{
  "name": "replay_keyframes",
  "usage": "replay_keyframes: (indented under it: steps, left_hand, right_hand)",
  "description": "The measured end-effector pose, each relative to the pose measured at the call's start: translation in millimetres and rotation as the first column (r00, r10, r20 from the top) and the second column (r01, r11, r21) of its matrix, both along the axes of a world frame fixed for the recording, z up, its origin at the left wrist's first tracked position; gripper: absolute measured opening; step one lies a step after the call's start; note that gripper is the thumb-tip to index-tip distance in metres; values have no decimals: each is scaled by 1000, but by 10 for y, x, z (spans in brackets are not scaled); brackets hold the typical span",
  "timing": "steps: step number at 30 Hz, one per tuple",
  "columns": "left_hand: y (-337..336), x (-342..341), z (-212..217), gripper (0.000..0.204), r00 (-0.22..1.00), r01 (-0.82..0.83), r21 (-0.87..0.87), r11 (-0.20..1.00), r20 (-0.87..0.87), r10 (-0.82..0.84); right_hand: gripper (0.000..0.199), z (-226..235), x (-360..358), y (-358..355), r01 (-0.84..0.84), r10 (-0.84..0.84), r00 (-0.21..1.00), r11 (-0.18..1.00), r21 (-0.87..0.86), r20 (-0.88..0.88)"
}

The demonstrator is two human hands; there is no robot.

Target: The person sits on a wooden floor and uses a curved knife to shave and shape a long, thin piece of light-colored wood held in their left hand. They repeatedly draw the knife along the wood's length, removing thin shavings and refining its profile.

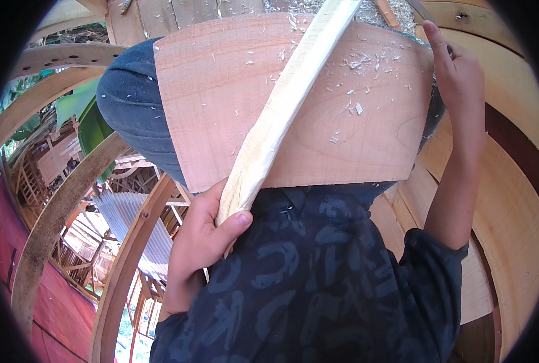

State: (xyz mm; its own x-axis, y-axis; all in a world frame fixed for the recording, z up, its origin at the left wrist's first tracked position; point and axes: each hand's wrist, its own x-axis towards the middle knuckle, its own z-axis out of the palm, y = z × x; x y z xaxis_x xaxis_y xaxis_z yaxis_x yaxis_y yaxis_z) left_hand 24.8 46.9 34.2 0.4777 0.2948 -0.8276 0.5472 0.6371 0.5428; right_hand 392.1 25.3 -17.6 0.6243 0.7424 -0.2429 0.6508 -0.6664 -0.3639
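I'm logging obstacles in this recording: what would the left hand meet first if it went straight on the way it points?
Beyond the stick in its grip, the left hand would probably meet the wide board's near edge, though their relative heights are unclear.

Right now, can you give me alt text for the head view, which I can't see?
A person's left hand grips the near end of a long pale stick slanting across a wooden board on the lap. Wood shavings dot the board; near its right edge, the right hand apparently holds a blade.
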Motion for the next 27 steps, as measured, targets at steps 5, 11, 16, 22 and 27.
replay_keyframes:
  steps: [5,11,16,22,27]
  left_hand:
    - [-71,56,-3,64,995,-97,-6,995,24,97]
    - [-57,40,24,61,996,-93,-45,995,11,94]
    - [-49,-144,-68,56,967,-114,-260,959,194,167]
    - [-99,-107,-82,55,937,-184,-376,908,212,277]
    - [-144,-153,-157,55,910,-177,-427,887,272,313]
  right_hand:
    - [59,174,-642,-215,-448,455,890,884,132,-29]
    - [68,60,-361,-53,-228,229,973,970,80,-3]
    - [68,190,-584,-177,-394,396,918,912,114,1]
    - [64,63,-600,-121,-375,375,927,918,129,27]
    - [61,114,-240,-41,-140,141,989,989,36,-30]
